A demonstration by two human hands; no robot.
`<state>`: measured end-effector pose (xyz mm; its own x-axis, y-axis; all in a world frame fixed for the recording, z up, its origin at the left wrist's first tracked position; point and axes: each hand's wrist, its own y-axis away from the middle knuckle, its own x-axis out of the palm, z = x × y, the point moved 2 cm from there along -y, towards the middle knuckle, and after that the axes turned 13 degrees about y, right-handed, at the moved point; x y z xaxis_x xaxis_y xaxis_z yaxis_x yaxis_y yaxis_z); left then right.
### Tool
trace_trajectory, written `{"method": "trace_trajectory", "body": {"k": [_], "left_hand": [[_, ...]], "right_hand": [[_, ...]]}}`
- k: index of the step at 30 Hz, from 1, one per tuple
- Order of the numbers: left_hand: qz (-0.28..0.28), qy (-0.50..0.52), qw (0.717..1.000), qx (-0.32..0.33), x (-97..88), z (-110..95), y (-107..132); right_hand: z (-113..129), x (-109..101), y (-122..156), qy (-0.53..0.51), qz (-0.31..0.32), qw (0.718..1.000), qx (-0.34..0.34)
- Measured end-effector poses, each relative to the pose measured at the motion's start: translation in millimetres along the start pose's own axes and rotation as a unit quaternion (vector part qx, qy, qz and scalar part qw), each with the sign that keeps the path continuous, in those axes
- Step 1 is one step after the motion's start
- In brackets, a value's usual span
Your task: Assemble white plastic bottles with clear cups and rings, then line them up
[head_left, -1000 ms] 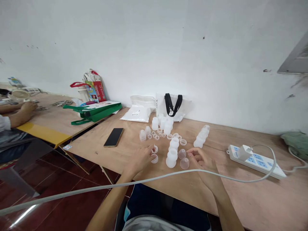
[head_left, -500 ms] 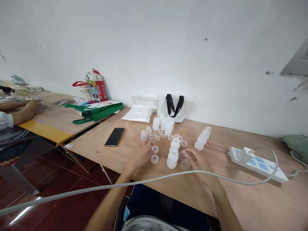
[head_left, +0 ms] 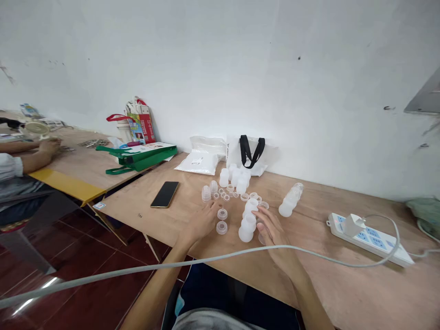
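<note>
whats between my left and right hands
In the head view, two clear ring-shaped pieces and, right of them, the front white waisted bottles stand between the left hand and right hand.

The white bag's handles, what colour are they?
The handles are black, seen best in the head view.

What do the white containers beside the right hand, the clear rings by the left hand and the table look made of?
White containers: probably plastic, smooth and milky; silicone is possible.
Clear rings: likely plastic or silicone, see-through with pale rims.
Table: apparently plywood or wood, dull brown with streaky grain.
</note>
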<state>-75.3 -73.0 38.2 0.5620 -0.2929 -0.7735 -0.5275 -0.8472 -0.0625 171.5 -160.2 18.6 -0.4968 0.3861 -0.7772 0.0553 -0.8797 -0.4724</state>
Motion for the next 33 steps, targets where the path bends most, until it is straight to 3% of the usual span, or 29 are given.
{"method": "trace_trajectory", "body": {"k": [5,8,11,15,21,27,33], "left_hand": [[0.053,-0.030,0.998,-0.025,-2.2,-3.8,6.6],[0.109,-0.026,0.994,-0.019,0.9,-0.7,11.0],[0.132,-0.010,0.991,-0.020,4.7,2.7,10.8],[0.115,0.011,0.993,0.015,9.2,3.3,2.5],[0.093,0.042,0.995,0.017,6.0,1.0,-2.9],[0.017,0.205,0.975,0.085,-15.2,-24.3,15.5],[0.044,0.254,0.962,0.088,-15.7,-43.4,25.4]], "right_hand": [[-5.0,0.2,-0.9,-0.004,0.002,1.000,0.010],[-4.2,5.9,0.6,-0.002,0.014,1.000,-0.017],[-2.3,12.7,1.8,0.008,0.014,0.999,-0.044],[0.4,16.1,1.6,-0.006,0.016,0.999,-0.043],[10.7,9.5,2.0,-0.027,0.054,0.998,-0.014],[26.9,10.4,10.7,-0.023,0.116,0.992,0.045],[37.5,18.7,13.7,-0.117,0.121,0.981,0.096]]}}
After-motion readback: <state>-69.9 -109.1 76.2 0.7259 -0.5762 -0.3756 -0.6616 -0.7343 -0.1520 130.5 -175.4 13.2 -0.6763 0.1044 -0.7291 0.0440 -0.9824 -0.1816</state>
